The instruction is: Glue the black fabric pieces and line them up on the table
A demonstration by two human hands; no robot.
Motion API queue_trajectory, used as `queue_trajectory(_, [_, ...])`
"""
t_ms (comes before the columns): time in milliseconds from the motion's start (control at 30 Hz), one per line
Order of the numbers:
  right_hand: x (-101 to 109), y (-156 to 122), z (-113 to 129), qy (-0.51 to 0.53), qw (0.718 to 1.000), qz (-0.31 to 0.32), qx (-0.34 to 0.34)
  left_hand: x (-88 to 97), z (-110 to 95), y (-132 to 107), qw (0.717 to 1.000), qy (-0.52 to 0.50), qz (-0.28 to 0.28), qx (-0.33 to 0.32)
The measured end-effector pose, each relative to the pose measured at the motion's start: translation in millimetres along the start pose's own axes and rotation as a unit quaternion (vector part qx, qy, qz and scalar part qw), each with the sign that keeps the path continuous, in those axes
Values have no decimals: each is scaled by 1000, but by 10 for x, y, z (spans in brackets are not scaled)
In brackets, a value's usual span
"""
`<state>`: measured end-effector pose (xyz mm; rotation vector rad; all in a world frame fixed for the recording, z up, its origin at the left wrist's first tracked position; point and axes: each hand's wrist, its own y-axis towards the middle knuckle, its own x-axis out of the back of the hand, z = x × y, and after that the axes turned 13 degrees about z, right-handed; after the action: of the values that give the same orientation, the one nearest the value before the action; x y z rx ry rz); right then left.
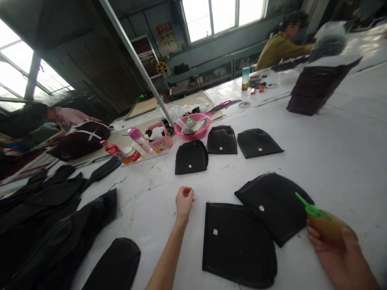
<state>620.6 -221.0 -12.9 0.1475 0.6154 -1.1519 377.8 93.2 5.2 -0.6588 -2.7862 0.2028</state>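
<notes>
At the near edge of the white table (332, 133), the right hand (335, 245) wraps its fingers around a small amber glue bottle (328, 225), its green nozzle (310, 207) aimed at the nearer black fabric panel (238, 245); the bottle looks light, smooth and squeezable, best held around its body as it is. The left hand (184, 201) rests loosely curled and empty on the table beside that limp, thin panel. Farther off lie three smaller panels and a pink basin (193, 133).
</notes>
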Motion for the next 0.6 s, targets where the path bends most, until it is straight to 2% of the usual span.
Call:
queue_trajectory(100, [-11,-17,21,18,1000,9,0,205,56,-424,987,126,95,35])
queue_trajectory(167, [1,-21,23,28,1000,10,-2,238,89,-634,966,202,149,56])
queue_trajectory(233, [15,-25,18,32,999,20,-12,202,120,-755,945,268,174,71])
queue_trajectory(367, [20,-34,11,31,999,35,-19,103,158,-798,922,320,197,89])
queue_trajectory(600, [-19,-43,27,45,998,32,-22,-28,126,-786,920,324,195,105])
